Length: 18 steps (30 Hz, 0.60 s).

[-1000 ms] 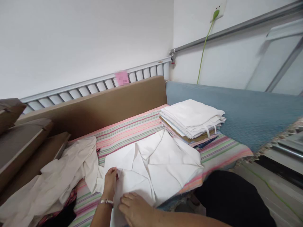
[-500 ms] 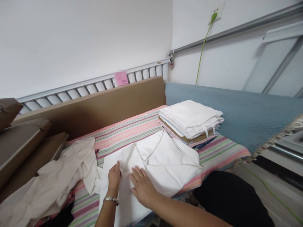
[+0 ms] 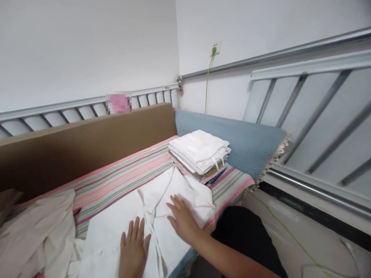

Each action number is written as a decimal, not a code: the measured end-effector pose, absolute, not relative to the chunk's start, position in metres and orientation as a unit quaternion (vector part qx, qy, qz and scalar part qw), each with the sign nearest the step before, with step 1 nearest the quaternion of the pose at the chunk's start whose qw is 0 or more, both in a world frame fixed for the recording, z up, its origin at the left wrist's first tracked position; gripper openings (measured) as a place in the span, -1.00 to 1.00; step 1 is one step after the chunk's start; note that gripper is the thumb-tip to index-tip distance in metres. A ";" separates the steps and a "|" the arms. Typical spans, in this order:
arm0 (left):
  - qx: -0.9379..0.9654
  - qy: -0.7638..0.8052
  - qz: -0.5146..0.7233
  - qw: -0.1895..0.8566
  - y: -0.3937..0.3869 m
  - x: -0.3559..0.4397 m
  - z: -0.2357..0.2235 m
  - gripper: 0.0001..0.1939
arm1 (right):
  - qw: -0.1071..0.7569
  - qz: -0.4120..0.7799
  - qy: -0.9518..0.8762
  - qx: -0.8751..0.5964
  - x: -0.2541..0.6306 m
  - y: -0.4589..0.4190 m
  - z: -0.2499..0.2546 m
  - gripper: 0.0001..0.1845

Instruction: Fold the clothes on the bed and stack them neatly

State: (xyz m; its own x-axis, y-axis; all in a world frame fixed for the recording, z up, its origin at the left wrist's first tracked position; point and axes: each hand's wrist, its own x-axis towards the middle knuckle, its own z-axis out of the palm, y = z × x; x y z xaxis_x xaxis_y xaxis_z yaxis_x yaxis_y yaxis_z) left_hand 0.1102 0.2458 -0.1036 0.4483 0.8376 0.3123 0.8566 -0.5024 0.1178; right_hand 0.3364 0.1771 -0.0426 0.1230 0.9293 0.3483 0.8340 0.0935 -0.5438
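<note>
A white cloth garment [image 3: 113, 216], partly folded, lies across the striped cover in front of me. My left hand [image 3: 133, 243] rests flat on its left part, fingers stretched out. On the folded right part lies my right hand [image 3: 183, 220], palm down with the fingers spread. Between the two hands a loose fold edge runs down the cloth. Just beyond the garment sits a stack of folded clothes [image 3: 199, 148], white on top with brown, pink and dark blue layers below. Neither hand grips anything.
Crumpled cream clothing [image 3: 43, 231] lies at the left on the striped cover [image 3: 124, 166]. A brown cushion board [image 3: 116, 135] and a blue padded backrest [image 3: 226, 131] border the surface. Radiators [image 3: 290, 100] line the walls. A green cable [image 3: 207, 85] hangs from a socket and crosses the floor.
The view has turned to the right. My left hand has gone from holding the cloth's edge to lying flat on it. My right hand has moved onto the folded part.
</note>
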 end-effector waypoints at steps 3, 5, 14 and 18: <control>-0.850 -0.503 -0.141 0.059 0.244 0.111 -0.109 -0.47 | 0.404 0.049 -0.576 -0.709 0.398 0.169 -0.048 -0.60; -0.845 -0.516 -0.127 0.055 0.246 0.113 -0.104 -0.48 | 0.454 0.076 -0.478 -0.748 0.439 0.165 -0.052 -0.59; -0.820 -0.544 -0.163 0.076 0.245 0.168 -0.097 -0.46 | 0.448 0.264 -0.331 -0.787 0.502 0.177 -0.061 -0.78; -0.818 -0.540 -0.179 0.088 0.242 0.171 -0.107 -0.45 | 0.443 0.259 -0.387 -0.766 0.492 0.181 -0.038 -0.81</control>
